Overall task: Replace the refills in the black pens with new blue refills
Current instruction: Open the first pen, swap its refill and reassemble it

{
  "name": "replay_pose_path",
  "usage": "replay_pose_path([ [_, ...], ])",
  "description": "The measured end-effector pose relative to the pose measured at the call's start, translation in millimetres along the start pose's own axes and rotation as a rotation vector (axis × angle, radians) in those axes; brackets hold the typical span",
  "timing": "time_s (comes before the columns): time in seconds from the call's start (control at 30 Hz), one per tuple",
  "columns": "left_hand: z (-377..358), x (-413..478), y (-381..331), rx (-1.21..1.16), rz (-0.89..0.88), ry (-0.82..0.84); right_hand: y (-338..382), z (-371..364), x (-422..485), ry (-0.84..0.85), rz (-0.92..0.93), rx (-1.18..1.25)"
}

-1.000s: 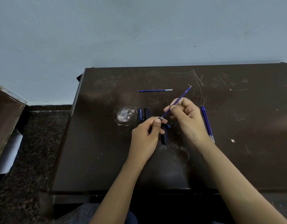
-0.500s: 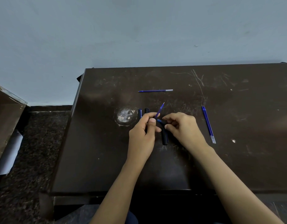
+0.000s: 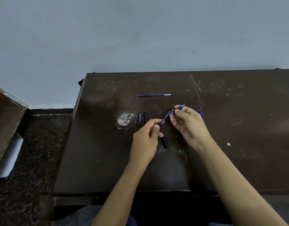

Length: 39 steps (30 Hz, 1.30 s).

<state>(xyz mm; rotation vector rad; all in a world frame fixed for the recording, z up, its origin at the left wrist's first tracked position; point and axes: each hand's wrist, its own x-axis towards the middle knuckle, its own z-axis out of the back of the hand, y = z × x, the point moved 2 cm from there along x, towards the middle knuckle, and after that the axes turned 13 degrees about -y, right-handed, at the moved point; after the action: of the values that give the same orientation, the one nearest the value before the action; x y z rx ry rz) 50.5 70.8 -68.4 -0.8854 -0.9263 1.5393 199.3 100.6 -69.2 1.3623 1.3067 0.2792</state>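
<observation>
My left hand grips a black pen barrel with a blue refill sticking out of its upper end. My right hand pinches the pen's blue front tip piece, held just right of the refill's point and apart from it. Two pen parts, one blue-marked cap and one black cap, lie on the table behind my left hand. A loose blue refill lies farther back. More blue refills peek out behind my right hand.
The dark scratched table has a round white worn patch left of the caps. Its left edge drops to a dark speckled floor. A brown cabinet stands at far left. A grey wall lies behind.
The refill went from my right hand into the barrel. My right hand then dropped to the table beside my left hand and has risen with the blue tip piece.
</observation>
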Motion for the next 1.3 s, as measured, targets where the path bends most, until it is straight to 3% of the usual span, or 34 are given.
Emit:
replay_pose_path([
  [0.17,-0.9,3.3,-10.1,0.046,-0.025,0.026,2.3,-2.7,-0.4,0.051,-0.189,0.228],
  [0.57,-4.3,10.2,-15.0,0.053,-0.042,0.021,7.8,-4.4,-0.8,0.008,-0.164,0.277],
  [0.8,-3.2,11.7,-11.0,0.064,-0.043,0.010,9.3,-6.9,-3.6,0.058,-0.066,0.102],
  [1.0,-0.3,14.4,-8.2,0.093,-0.073,-0.001,10.1,-7.9,-3.2,0.060,0.083,-0.225],
  [1.3,4.8,14.6,-10.6,0.135,-0.052,-0.008,16.8,-9.6,-6.2,0.082,0.026,-0.199],
])
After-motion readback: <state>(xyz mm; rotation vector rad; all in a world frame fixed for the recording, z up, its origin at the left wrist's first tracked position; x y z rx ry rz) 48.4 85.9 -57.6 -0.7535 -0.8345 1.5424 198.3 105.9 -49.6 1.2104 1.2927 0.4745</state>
